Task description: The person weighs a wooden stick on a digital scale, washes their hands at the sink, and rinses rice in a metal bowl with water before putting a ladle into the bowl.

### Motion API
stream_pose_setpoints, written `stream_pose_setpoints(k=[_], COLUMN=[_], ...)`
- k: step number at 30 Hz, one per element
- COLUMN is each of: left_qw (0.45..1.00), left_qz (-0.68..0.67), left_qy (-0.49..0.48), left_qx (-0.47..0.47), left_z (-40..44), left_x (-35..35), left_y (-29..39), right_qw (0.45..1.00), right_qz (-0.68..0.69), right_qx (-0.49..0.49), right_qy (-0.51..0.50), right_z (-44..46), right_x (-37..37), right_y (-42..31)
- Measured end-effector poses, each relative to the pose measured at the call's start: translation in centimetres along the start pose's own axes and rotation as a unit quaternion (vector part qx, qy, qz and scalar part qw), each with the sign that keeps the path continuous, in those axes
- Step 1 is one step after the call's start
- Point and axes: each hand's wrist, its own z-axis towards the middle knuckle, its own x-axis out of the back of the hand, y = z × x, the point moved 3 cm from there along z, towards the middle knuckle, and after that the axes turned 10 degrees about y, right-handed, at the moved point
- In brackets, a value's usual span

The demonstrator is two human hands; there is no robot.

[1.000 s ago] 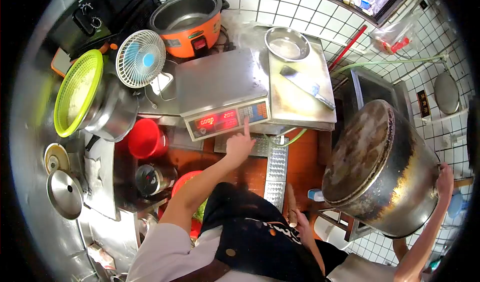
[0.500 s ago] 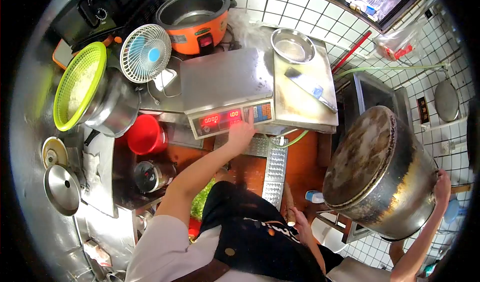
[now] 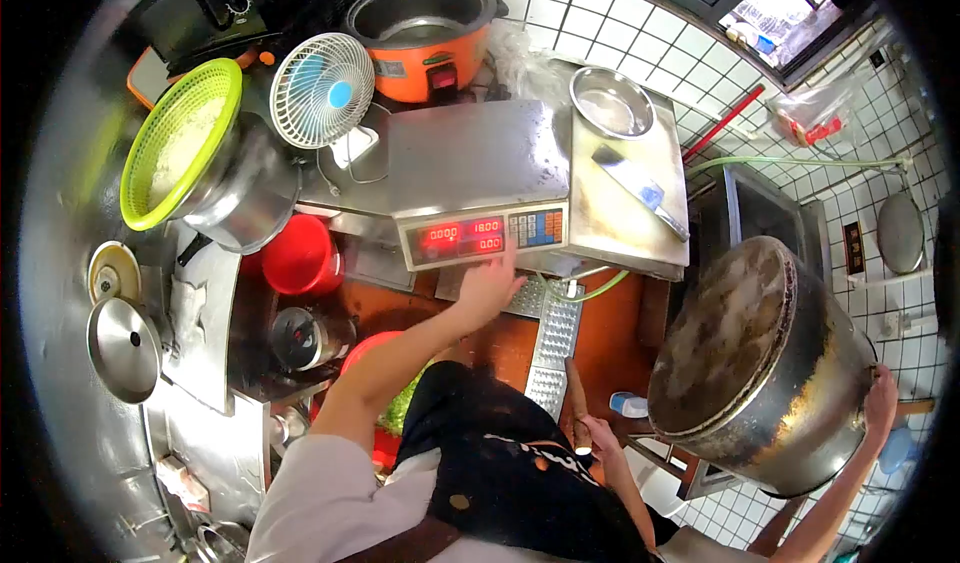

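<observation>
My left hand (image 3: 489,290) is stretched to the electronic price scale (image 3: 483,163), index finger extended at the lower left of its keypad (image 3: 537,228). It holds nothing. Red digits on the display (image 3: 460,239) include 0.000 and 18.00. Low in front of the apron, my right hand (image 3: 600,437) is closed around a brown, stick-like root (image 3: 577,393) with a pale cut end. At the right, what looks like another person's hand (image 3: 880,400) grips the side of a large, stained metal pot (image 3: 800,393). That pot is tilted, its sooty round face turned left.
A cleaver (image 3: 641,191) lies on the cutting board (image 3: 590,228) beside a steel bowl (image 3: 612,101). Behind the scale stands an orange cooker (image 3: 413,75); left are a fan (image 3: 321,90), a green basket (image 3: 228,103) and a red bucket (image 3: 300,255). Below runs a metal drain grate (image 3: 556,338).
My left index finger has drawn back slightly toward the keypad's lower edge. A display reading has gone from 1.00 to 18.00. The whole view has shifted a little; my right hand keeps its hold.
</observation>
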Motion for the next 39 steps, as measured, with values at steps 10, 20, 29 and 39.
stream_pose_setpoints(k=[10, 20, 29, 39], left_qw=[0.375, 0.308, 0.228, 0.280], left_qz=[-0.795, -0.850, -0.866, -0.815], left_qy=[0.107, 0.129, 0.127, 0.116], left_qx=[0.465, 0.407, 0.427, 0.494], left_z=[-3.8, -0.6, -0.2, -1.6], left_x=[-1.1, -0.7, -1.7, -1.0], left_y=[-13.0, -18.1, -17.1, -16.6], right_qw=[0.995, 0.813, 0.510, 0.471], right_qz=[0.001, -0.252, -0.489, -0.536], right_qx=[0.102, 0.524, 0.705, 0.696], right_qy=[0.002, 0.022, 0.059, 0.078], right_z=[-6.8, -13.0, -6.2, 0.9], right_x=[-4.2, -16.1, -31.4, -34.4], right_y=[-7.2, -29.0, -46.7, -49.2])
